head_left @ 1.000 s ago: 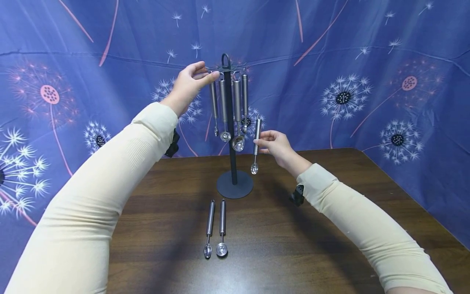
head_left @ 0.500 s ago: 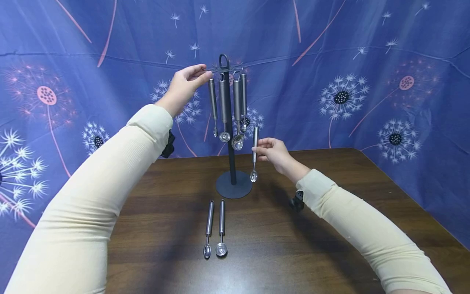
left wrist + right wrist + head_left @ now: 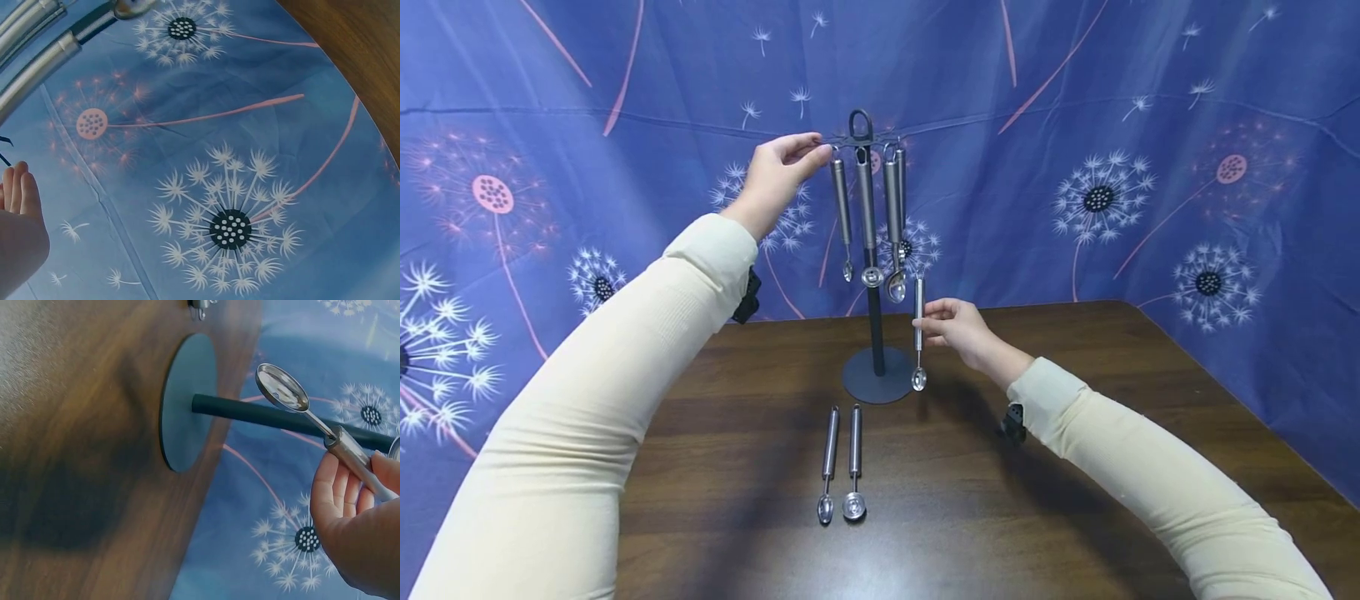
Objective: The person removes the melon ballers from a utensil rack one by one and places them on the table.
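Observation:
A black utensil rack (image 3: pixel 876 325) stands upright on the table, with several steel-handled scoops hanging from its top hooks; one is the round-headed scoop (image 3: pixel 868 200). My left hand (image 3: pixel 775 179) is raised to the rack's top left edge, thumb and fingertips pinching the end of a hook arm. In the left wrist view its fingers (image 3: pixel 28 194) show beside dark hook tips, with the thumb hidden. My right hand (image 3: pixel 958 331) pinches a small oval scoop (image 3: pixel 919 321) by its handle, head down, right of the pole. The right wrist view shows that scoop's oval steel head (image 3: pixel 282 387).
Two more scoops lie side by side in front of the rack: a narrow oval one (image 3: pixel 829 467) and a round one (image 3: pixel 854 467). The brown wooden table (image 3: pixel 1000 500) meets a blue dandelion-print cloth (image 3: pixel 1150 83) at the back.
My right hand has lowered the oval scoop beside the rack. The left hand has drawn back slightly leftward, and the hanging scoops have turned to the right around the pole.

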The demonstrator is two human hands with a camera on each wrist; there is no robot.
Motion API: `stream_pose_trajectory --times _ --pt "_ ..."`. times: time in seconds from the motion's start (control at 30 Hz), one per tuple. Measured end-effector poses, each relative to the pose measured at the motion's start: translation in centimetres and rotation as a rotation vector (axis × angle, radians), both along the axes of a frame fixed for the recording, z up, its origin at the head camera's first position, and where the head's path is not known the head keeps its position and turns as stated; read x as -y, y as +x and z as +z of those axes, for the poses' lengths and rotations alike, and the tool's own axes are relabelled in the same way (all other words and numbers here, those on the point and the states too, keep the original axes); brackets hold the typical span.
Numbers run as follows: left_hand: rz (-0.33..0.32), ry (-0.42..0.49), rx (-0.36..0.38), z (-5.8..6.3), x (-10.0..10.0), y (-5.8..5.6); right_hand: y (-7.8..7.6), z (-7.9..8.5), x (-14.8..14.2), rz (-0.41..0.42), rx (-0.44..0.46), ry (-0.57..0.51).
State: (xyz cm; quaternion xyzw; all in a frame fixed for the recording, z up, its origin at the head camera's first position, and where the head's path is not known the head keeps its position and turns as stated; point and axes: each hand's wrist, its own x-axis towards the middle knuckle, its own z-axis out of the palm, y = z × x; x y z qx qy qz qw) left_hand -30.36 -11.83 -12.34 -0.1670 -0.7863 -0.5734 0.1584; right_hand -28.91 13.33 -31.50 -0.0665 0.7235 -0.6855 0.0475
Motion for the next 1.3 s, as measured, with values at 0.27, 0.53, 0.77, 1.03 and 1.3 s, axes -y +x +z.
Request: stream_pose_trajectory --times 0.27,0.53,0.77,1.03,1.3 --pt "0.045 -0.028 0.001 -0.3 -0.4 0.0 1.6 -1.0 0.7 0.036 0.045 0.009" --pt "0.080 -0.032 -0.006 -0.3 -0.7 -0.2 2.8 -1.8 1.5 0.060 0.092 0.041" --pt "0.072 -0.025 -0.012 -0.4 -0.7 -0.3 3.8 -3.1 2.2 0.083 0.147 0.068" --pt "0.060 -0.086 0.015 -0.6 -0.3 0.0 4.7 -5.0 2.7 0.093 0.227 0.086" --pt "0.027 -0.065 0.006 -0.2 -0.6 0.0 5.5 -6.8 3.5 0.101 0.283 0.083"
